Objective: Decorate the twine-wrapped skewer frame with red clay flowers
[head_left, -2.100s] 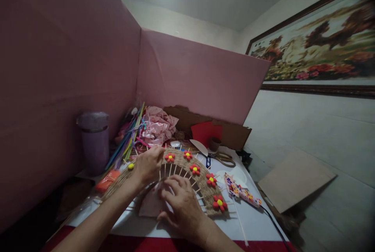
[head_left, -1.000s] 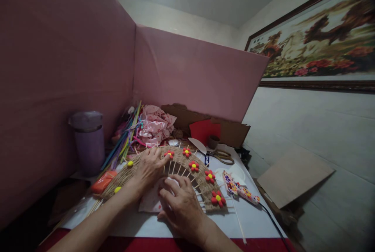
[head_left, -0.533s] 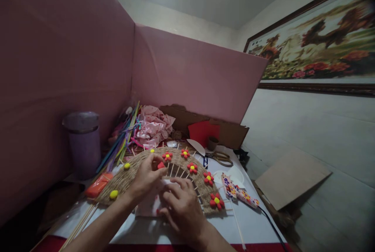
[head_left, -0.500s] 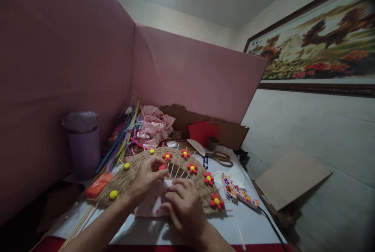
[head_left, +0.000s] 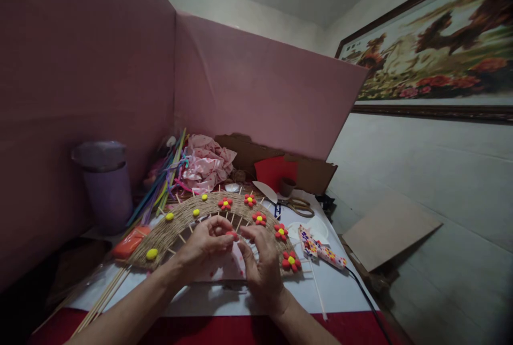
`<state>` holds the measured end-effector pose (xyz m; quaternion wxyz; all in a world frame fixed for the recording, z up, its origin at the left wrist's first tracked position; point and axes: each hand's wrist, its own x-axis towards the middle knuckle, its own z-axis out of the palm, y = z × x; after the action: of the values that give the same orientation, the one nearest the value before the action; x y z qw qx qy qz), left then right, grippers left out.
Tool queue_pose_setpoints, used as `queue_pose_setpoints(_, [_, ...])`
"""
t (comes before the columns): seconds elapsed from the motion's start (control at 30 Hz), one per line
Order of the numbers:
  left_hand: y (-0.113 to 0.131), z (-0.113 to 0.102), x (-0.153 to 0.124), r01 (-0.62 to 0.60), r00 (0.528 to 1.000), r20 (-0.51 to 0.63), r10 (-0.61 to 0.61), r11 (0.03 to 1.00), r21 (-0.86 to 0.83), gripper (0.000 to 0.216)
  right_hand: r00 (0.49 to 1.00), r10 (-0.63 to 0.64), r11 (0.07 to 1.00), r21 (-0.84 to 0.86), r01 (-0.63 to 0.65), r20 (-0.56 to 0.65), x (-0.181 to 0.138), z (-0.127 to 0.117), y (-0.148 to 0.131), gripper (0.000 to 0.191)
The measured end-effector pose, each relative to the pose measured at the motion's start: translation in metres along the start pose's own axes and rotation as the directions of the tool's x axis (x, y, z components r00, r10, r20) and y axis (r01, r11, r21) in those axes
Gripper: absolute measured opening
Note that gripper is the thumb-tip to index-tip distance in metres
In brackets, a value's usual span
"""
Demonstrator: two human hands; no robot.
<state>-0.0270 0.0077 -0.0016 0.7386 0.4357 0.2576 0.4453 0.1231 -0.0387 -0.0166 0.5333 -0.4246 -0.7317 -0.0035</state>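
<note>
My left hand (head_left: 206, 239) is closed in a pinch on a small lump of red clay (head_left: 231, 234). My right hand (head_left: 262, 259) meets it from the other side, its thumb and fingertips bent in at the lump's right edge. Both are above the inner edge of an arched, twine-woven panel (head_left: 182, 227) with thin sticks poking out. Red flowers with yellow centres, such as this clay flower (head_left: 290, 261), run along its right half. Plain yellow dots (head_left: 152, 254) sit on the left half. White fabric with red spots (head_left: 230, 267) shows under my hands.
A patterned glue gun (head_left: 320, 248) with a black cord lies right, beside a thin stick (head_left: 317, 289). Scissors (head_left: 298, 206) and red paper (head_left: 276, 173) are behind. Left stand a purple tumbler (head_left: 107, 195), an orange packet (head_left: 131, 243), pipe cleaners (head_left: 166, 187) and crumpled pink fabric (head_left: 208, 160).
My right hand has lifted off the spotted fabric and come up to the red clay in my left hand. A yellow dot formerly behind my left hand now shows. The view has tilted down slightly.
</note>
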Motion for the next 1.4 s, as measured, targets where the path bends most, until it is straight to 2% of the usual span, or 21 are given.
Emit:
queue_pose_setpoints(0.2, [-0.0040, -0.0030, 0.0020, -0.050, 0.996, 0.078, 0.043, 0.994, 0.095, 0.022, 0.997, 0.047, 0.996, 0.077, -0.052, 0.063, 0.0018, 0.0011, -0.0016, 0.016])
queue_pose_setpoints(0.37, [-0.0076, -0.0038, 0.0034, 0.019, 0.999, 0.048, -0.019, 1.000, -0.009, 0.025, 0.997, 0.055, 0.995, 0.074, -0.059, 0.053, 0.0020, 0.0012, -0.0008, 0.011])
queue_pose_setpoints(0.6, [-0.0065, -0.0012, 0.0023, 0.076, 0.995, 0.067, -0.077, 0.997, 0.005, 0.023, 0.994, 0.084, 0.992, 0.092, -0.090, 0.063, 0.0015, 0.0015, 0.0003, 0.009])
queue_pose_setpoints(1.03, [-0.0065, -0.0002, 0.0024, 0.047, 0.998, 0.039, -0.049, 0.998, 0.044, 0.022, 0.991, 0.067, 0.990, 0.117, -0.081, 0.116, 0.0003, 0.0011, 0.0039, 0.009])
queue_pose_setpoints(1.4, [-0.0084, -0.0011, 0.0030, 0.024, 0.999, 0.033, -0.027, 0.996, 0.083, 0.024, 0.994, 0.011, 0.994, 0.105, -0.023, 0.108, 0.0004, -0.0001, 0.0055, 0.010])
